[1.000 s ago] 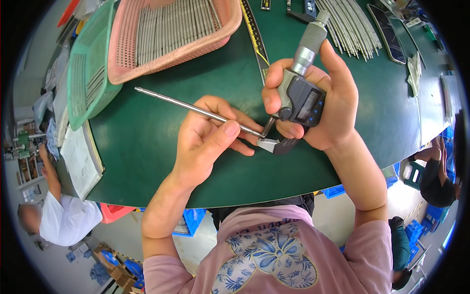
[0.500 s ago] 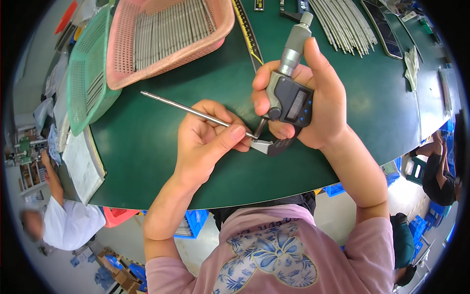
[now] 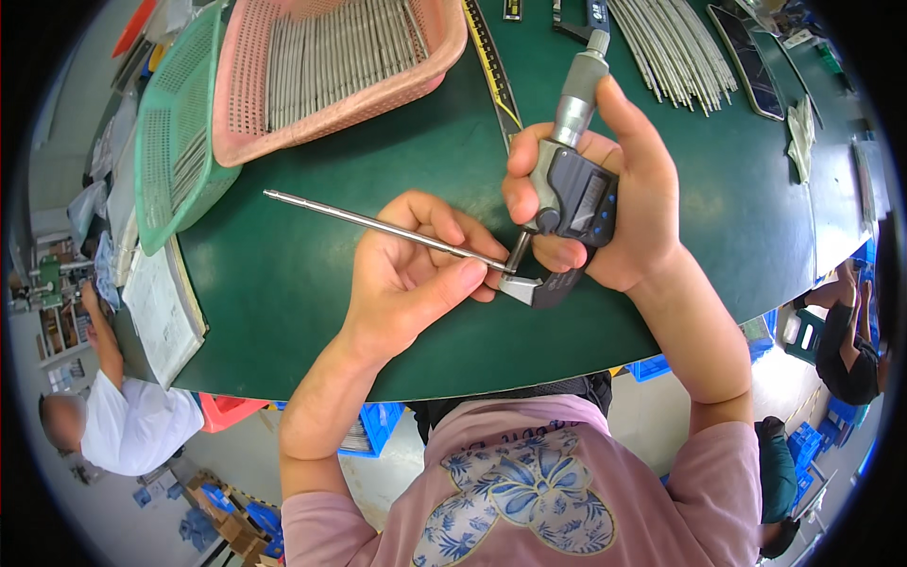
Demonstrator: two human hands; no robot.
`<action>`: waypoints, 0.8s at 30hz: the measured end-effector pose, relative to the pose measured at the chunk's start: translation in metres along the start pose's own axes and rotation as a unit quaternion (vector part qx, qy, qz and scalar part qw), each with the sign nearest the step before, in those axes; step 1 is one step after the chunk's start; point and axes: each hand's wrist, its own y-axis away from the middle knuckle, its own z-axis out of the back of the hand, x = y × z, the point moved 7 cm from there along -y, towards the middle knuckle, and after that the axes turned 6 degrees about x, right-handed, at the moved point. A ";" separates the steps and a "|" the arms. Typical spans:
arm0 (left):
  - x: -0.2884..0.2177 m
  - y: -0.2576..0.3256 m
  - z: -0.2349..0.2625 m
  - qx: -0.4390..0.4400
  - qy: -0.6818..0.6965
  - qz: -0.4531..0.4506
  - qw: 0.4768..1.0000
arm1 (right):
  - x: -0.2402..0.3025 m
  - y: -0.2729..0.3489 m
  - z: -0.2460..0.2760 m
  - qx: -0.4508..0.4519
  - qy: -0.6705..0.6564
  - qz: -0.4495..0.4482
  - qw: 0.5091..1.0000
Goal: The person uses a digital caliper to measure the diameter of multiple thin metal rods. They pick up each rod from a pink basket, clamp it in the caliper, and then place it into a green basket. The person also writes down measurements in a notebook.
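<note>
The green bench (image 3: pixel 274 331), on it a pink basket (image 3: pixel 244 94) holding many metal rods (image 3: pixel 335 66), left of that basket a green basket (image 3: pixel 179 104) with more rods (image 3: pixel 192 170), below right a micrometer (image 3: pixel 578 194) clasped in the right hand's (image 3: pixel 642 217) fingers, below, a slim rod (image 3: pixel 359 221) pinched in the left hand's (image 3: pixel 392 293) fingers.

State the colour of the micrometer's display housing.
The display housing is dark grey, nearly black; the head view shows it best.
</note>
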 end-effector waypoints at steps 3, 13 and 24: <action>0.000 0.002 0.000 -0.012 -0.002 0.014 1.000 | -0.001 0.000 0.001 -0.025 0.021 -0.004 0.999; 0.005 0.003 0.004 -0.049 -0.014 0.033 0.998 | 0.002 0.001 -0.002 -0.032 0.083 0.012 0.996; 0.004 0.001 0.002 -0.015 0.013 0.022 1.000 | -0.001 0.000 -0.002 -0.016 0.023 0.000 1.000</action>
